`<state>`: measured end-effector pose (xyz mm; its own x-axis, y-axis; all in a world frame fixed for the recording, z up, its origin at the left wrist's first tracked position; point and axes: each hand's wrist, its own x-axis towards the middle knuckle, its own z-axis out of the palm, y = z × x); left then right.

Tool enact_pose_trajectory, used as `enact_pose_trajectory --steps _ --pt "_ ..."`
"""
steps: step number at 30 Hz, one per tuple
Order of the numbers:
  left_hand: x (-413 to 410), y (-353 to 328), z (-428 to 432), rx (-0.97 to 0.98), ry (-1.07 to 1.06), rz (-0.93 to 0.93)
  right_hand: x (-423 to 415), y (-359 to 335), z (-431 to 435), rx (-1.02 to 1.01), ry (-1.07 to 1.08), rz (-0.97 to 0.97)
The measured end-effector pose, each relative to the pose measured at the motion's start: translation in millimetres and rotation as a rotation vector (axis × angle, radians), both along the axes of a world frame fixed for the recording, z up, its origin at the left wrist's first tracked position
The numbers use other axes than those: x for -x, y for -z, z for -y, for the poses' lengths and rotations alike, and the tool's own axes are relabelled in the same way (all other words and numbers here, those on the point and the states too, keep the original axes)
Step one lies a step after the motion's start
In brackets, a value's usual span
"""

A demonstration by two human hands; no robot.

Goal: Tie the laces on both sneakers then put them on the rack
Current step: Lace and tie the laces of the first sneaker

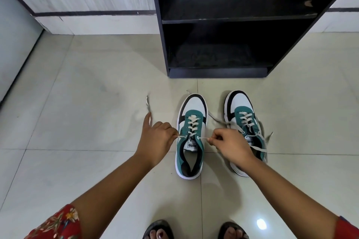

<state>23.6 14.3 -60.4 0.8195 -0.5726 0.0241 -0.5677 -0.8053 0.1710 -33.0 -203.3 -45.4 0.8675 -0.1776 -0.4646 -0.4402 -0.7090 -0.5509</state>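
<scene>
Two teal, white and black sneakers stand side by side on the tiled floor, toes toward the rack. My left hand [157, 139] pinches the left lace end of the left sneaker [191, 136] just beside its top eyelet; the lace's free end trails off to the upper left on the floor. My right hand [229, 145] pinches the same shoe's right lace end, pulled out to the side. The right sneaker [243, 114] sits partly behind my right hand, its laces loose and spilling over both sides. The dark shoe rack [217, 72] stands just beyond the shoes, shelves bare.
Pale floor tiles spread to the left and right of the shoes. A wall with a dark skirting stripe [93, 13] runs behind the rack. A door or panel [17, 44] is at far left. My sandalled feet [196, 231] are at the bottom edge.
</scene>
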Motion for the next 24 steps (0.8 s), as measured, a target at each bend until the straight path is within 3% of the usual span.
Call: enact_pose_trajectory --steps 10,12,15,18,20,22,24 --pt "-5 16 -15 0.026 0.077 0.054 -2 2 8 -0.072 0.051 0.030" --pt "0 18 -13 0.068 0.022 0.026 -1 1 6 0.013 -0.032 0.070" --pt "12 15 -8 0.168 -0.107 -0.087 4 0 0 0.313 -0.233 0.226" --pt "22 6 -3 0.311 -0.355 -0.242 12 -6 -3 0.381 -0.190 0.438" --pt "26 2 4 0.400 -0.546 -0.504 16 -8 -4 0.266 -0.119 0.272" --pt "26 2 13 0.535 -0.688 -0.779 16 0 -10 -0.021 -0.015 -0.033" --pt "24 -2 25 0.674 -0.820 -0.919 12 12 -14 -0.302 0.177 -0.096"
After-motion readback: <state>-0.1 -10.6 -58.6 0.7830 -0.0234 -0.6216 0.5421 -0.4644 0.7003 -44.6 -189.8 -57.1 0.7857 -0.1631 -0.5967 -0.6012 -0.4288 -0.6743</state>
